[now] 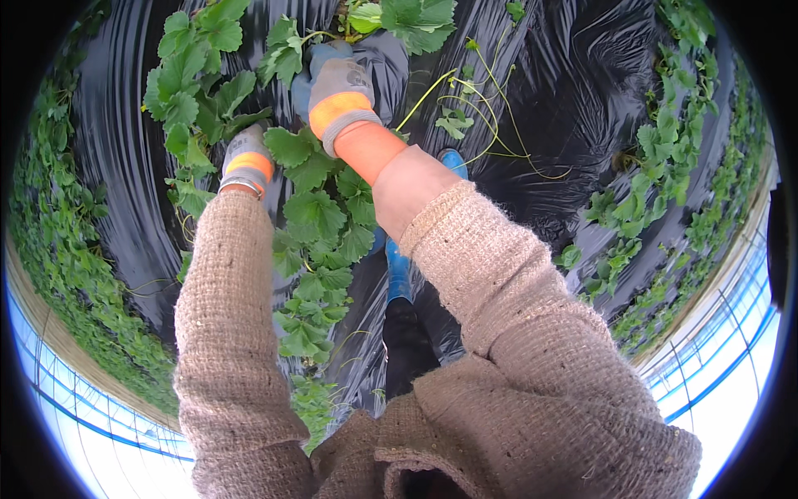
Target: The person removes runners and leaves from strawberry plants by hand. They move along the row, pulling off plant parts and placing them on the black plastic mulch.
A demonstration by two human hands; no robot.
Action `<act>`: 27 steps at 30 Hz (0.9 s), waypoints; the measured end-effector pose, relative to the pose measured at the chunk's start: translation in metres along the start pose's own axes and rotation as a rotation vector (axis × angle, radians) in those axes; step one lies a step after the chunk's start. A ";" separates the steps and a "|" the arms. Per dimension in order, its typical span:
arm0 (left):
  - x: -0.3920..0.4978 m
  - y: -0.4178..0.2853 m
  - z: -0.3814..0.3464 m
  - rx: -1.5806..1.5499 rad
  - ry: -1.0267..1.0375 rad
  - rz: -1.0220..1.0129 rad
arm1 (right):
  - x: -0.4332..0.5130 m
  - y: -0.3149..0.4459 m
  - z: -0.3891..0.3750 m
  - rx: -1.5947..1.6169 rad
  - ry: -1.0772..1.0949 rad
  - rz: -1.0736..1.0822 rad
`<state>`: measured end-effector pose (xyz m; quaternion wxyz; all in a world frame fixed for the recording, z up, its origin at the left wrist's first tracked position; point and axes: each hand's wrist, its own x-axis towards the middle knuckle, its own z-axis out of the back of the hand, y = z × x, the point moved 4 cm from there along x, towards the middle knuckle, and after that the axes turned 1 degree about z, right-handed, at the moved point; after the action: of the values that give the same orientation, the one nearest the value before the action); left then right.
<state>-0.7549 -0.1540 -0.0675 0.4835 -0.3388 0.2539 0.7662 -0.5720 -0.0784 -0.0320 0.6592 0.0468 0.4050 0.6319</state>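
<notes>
My left hand (244, 147), in a grey work glove with an orange band, reaches in among the strawberry leaves (187, 93) at the upper left. Leaves and the back of the glove hide its fingers. Farther forward, my right hand (340, 78) wears a matching glove with blue-coated fingers. It is at the base of a strawberry plant (414, 25), over the black plastic mulch film (389, 62). Its fingertips point away under a stem, and I cannot tell whether they grip anything. Between my forearms runs a row of strawberry plants (315, 215).
Long thin runners (495, 118) with a few leaves lie on the film to the right. My blue boots (399, 268) stand on the film beside the row. More strawberry rows grow at left (68, 249) and right (667, 150). A greenhouse frame (723, 355) curves along the rim.
</notes>
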 end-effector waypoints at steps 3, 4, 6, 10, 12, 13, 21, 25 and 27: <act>-0.003 -0.003 0.001 0.009 0.031 -0.001 | -0.004 0.000 0.001 0.097 -0.145 0.039; -0.005 -0.005 0.004 0.010 0.026 -0.010 | -0.005 -0.002 0.003 0.173 -0.189 0.056; -0.011 -0.008 0.009 0.012 0.016 -0.012 | -0.006 -0.006 0.002 0.247 -0.194 0.072; -0.018 -0.011 0.014 -0.009 0.041 -0.002 | -0.011 -0.015 -0.003 0.407 -0.149 0.039; -0.020 -0.012 0.015 -0.003 0.012 -0.003 | -0.014 -0.018 -0.002 0.498 -0.237 0.064; -0.020 -0.012 0.015 0.002 0.006 -0.015 | -0.014 -0.020 -0.006 0.523 -0.170 0.040; -0.019 -0.015 0.016 -0.039 0.062 0.045 | 0.016 -0.060 -0.017 1.054 -0.064 -0.148; -0.020 -0.017 0.016 -0.006 0.057 0.024 | 0.030 -0.052 -0.008 0.110 -0.117 0.313; -0.020 -0.017 0.017 -0.019 0.023 0.011 | 0.032 -0.064 -0.015 0.450 0.034 -0.022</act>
<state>-0.7384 -0.1465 -0.0423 0.4730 -0.3509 0.2538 0.7673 -0.5343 -0.0700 -0.0939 0.6320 0.1777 0.5472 0.5192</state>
